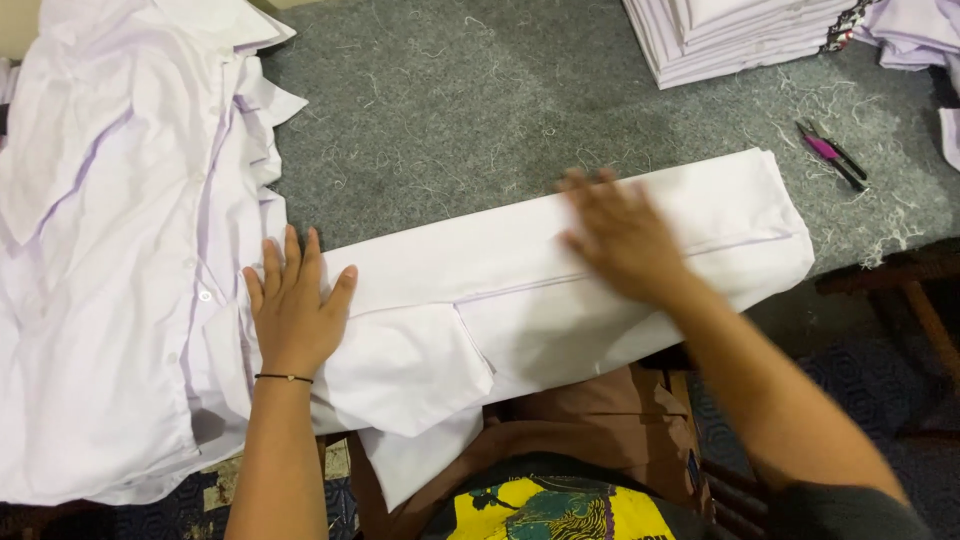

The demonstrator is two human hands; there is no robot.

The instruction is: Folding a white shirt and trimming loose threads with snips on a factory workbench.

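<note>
Flat and spread, both palms press on a folded white shirt (560, 270) lying across the grey table (450, 110). Left hand (293, 310) pins the collar end; right hand (620, 235), blurred, smooths the fold. Beyond the right hand lie a shirt stack (740, 35) and snips (830, 152).

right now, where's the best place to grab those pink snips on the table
Take the snips around the pink middle of the handle, coming from above. They lie flat on the grey table, narrow and angled, with open felt on both sides and the tips pointing away.

no packages, labels, signs, screens visible
</note>
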